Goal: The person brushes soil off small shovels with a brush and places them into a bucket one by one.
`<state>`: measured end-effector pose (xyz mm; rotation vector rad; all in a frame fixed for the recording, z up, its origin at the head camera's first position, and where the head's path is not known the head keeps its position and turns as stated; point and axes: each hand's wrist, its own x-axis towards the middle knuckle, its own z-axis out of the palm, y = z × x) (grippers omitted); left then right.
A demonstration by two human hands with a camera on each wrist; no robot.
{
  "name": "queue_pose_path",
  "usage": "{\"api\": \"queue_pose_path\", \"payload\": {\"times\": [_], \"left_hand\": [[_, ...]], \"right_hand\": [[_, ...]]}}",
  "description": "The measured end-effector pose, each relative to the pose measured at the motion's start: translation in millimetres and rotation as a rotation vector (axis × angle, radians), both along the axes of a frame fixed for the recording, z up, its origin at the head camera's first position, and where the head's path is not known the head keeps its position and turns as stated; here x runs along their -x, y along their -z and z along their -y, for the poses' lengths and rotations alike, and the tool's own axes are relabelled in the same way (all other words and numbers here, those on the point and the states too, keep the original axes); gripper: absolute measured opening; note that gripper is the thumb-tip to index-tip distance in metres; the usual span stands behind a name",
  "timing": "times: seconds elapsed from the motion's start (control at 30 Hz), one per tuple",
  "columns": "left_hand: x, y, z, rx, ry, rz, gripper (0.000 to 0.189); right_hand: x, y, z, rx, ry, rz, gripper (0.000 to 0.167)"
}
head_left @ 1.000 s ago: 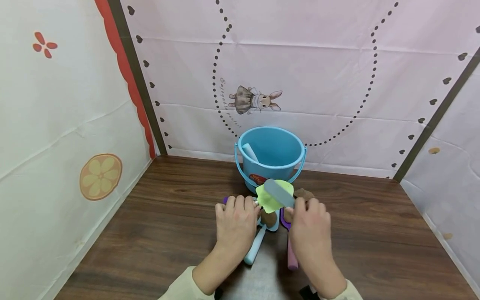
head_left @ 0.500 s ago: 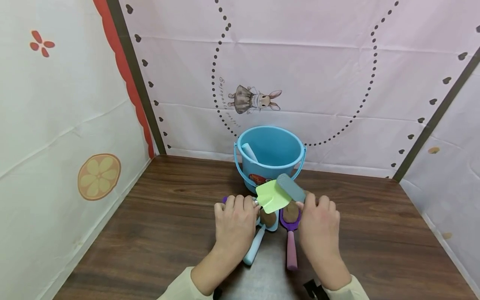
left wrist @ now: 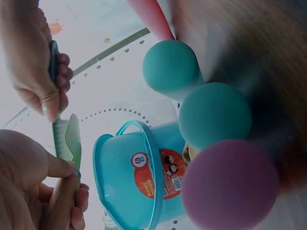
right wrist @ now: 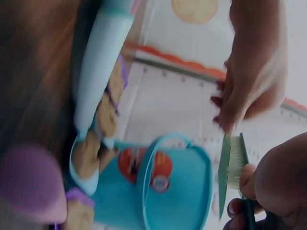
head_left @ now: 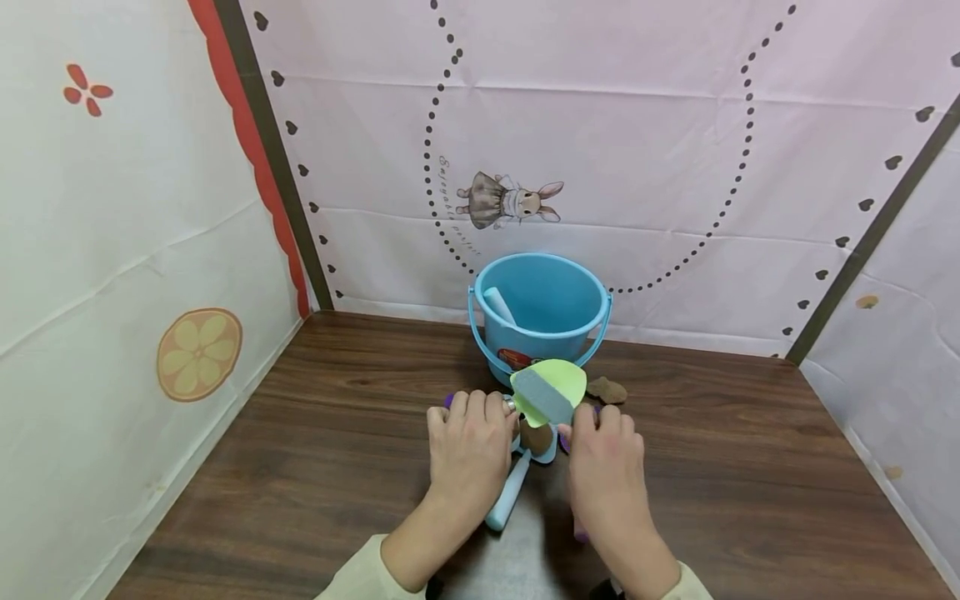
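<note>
There on the left, the left hand grips the green shovel, its blade up before the blue bucket, with the grey brush laid across it, clasped by the right hand.

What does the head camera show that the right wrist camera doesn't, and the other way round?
Only the head view: the rabbit print on the back wall, and the pale handle inside the bucket.

Only the right wrist view: the bristles of the brush, facing the green shovel; from above, the brush's back hides them.

Both: the bucket, the left hand gripping the shovel, the right hand gripping the brush, and a blue scoop with brown stuff in it.
</note>
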<state>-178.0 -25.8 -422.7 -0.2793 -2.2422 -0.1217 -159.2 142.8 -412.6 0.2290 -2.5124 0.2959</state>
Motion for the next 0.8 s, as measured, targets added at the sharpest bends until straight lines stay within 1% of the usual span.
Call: {"api": "queue_pose_path", "payload": {"times": [0.13, 0.23, 0.3, 0.37, 0.47, 0.53, 0.63, 0.8], "left_hand": [[0.0, 0.0, -0.5, 0.001, 0.013, 0.010, 0.031], [0.0, -0.3, -0.6, 0.005, 0.008, 0.012, 0.031], [0.3, -0.4, -0.3, 0.006, 0.001, 0.010, 0.031], [0.4, -0.6, 0.3, 0.006, -0.007, 0.009, 0.032], [0.5, -1.5, 0.9, 0.004, -0.011, 0.012, 0.031], [0.3, -2.7, 0.9, 0.004, -0.009, 0.015, 0.030], [-0.6, -4.3, 0.5, 0.007, -0.009, 0.020, 0.029], [-2.2, -5.2, 1.0, 0.010, -0.009, 0.013, 0.030]], "right_hand": [[10.8, -3.0, -18, 0.076, 0.076, -0.011, 0.032], [13.2, -8.3, -28, 0.111, 0.113, -0.003, 0.033], [10.9, -12.0, -27, 0.124, 0.101, 0.006, 0.031], [6.1, -14.2, -21, 0.122, 0.055, 0.016, 0.031], [-3.1, -14.4, -6, 0.065, -0.031, 0.056, 0.031], [-8.0, -13.3, 3, 0.021, -0.061, 0.078, 0.033], [-9.6, -12.1, 7, -0.015, -0.042, 0.096, 0.034], [0.9, -9.7, -9, 0.043, 0.042, 0.052, 0.032]]}}
